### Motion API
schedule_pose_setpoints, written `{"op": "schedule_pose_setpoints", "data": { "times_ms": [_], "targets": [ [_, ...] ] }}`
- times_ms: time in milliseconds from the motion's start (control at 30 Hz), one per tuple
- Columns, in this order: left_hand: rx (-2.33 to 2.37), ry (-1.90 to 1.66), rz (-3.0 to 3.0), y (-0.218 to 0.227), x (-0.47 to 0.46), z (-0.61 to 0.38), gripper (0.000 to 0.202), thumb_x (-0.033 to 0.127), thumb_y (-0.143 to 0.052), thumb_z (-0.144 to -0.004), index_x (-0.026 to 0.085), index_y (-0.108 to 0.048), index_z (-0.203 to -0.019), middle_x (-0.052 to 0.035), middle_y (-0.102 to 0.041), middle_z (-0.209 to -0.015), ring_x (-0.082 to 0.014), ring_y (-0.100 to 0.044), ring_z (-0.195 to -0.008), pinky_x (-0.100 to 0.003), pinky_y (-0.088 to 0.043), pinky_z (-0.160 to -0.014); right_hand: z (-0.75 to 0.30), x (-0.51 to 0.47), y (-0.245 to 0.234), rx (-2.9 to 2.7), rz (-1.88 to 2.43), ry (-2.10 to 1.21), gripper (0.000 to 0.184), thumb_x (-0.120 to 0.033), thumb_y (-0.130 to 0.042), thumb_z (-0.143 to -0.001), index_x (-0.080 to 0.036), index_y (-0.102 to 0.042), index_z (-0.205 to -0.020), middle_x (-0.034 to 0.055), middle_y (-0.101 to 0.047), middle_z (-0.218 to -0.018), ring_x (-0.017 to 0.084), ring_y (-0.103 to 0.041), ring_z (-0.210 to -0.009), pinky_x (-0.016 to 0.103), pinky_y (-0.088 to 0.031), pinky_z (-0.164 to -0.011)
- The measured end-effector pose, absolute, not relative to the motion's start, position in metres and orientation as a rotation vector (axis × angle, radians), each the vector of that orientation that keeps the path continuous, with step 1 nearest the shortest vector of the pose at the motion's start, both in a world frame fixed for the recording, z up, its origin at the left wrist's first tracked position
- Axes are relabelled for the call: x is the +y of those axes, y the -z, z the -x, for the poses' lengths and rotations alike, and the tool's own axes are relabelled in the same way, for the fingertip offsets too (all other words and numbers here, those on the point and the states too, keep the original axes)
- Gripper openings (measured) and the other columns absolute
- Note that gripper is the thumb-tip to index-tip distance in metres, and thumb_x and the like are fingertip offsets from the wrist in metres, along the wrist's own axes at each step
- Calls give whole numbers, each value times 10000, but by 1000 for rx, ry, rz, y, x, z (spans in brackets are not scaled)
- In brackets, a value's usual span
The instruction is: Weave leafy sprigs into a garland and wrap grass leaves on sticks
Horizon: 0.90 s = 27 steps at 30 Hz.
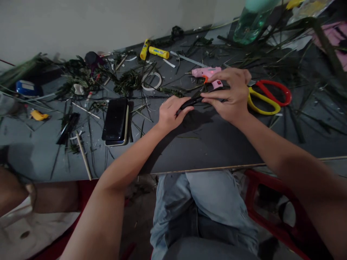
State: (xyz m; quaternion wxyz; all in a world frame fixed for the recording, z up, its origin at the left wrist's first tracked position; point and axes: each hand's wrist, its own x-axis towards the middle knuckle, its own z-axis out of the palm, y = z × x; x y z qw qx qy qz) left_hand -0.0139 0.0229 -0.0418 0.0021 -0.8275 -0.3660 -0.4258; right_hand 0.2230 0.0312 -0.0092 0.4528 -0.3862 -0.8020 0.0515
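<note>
A narrow, dark, glossy strip (195,102) runs between my two hands above the grey table; what it is made of is unclear. My left hand (171,111) pinches its left end between thumb and fingers. Thumb and fingertips of my right hand (232,94) close on its right part. Just behind the right hand lies a pink glue gun (206,72) with an orange trigger, its grip partly hidden by the fingers. Scissors with red and yellow handles (264,103) rest to the right of that hand, their blades hidden behind it.
Two stacked phones (115,121) lie left of my hands. Behind are a white tape ring (151,81), yellow tubes (159,52) and a green bottle (251,25). Dark leaf strips are scattered across the table (217,144). Another person (40,216) sits at the left, and a red stool (252,184) stands right.
</note>
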Motion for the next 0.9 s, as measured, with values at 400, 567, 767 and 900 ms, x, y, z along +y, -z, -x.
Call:
{"op": "schedule_pose_setpoints", "data": {
  "times_ms": [400, 567, 767, 900],
  "targets": [
    [-1116, 1417, 2539, 39, 21, 12, 512, 562, -410, -1025, 165, -734, -1040, -91, -774, -872, -162, -697, -779, -301, -547, -766, -221, 24, -4, -2237, 1062, -101, 261, -488, -531, -988, -336, -741, -960, 37, -660, -1328, 337, -510, -1345, 589, -272, -1151],
    [-1180, 1480, 2604, 35, 20, 11, 494, 531, -389, -1041, 163, -711, -976, -85, -768, -831, -155, -720, -808, -281, -556, -779, -225, 37, 6, -2329, 956, -242, 309, -541, -494, -997, -298, -683, -1014, 37, -723, -1000, 258, -638, -1030, 487, -353, -1070],
    [-1261, 1578, 2588, 32, 19, 9, 465, 508, -399, -1045, 161, -694, -950, -55, -747, -762, -142, -727, -796, -258, -558, -790, -227, 46, 15, -2346, 856, -220, 400, -562, -448, -1012, -240, -682, -1054, 59, -693, -898, 238, -623, -906, 419, -403, -973],
    [-1220, 1619, 2590, 31, 19, 8, 450, 501, -416, -1041, 163, -694, -935, -41, -735, -732, -136, -718, -765, -254, -555, -783, -226, 44, 15, -2348, 848, -187, 378, -539, -475, -1001, -227, -681, -1058, 71, -685, -916, 254, -613, -930, 410, -424, -925]
  ]
}}
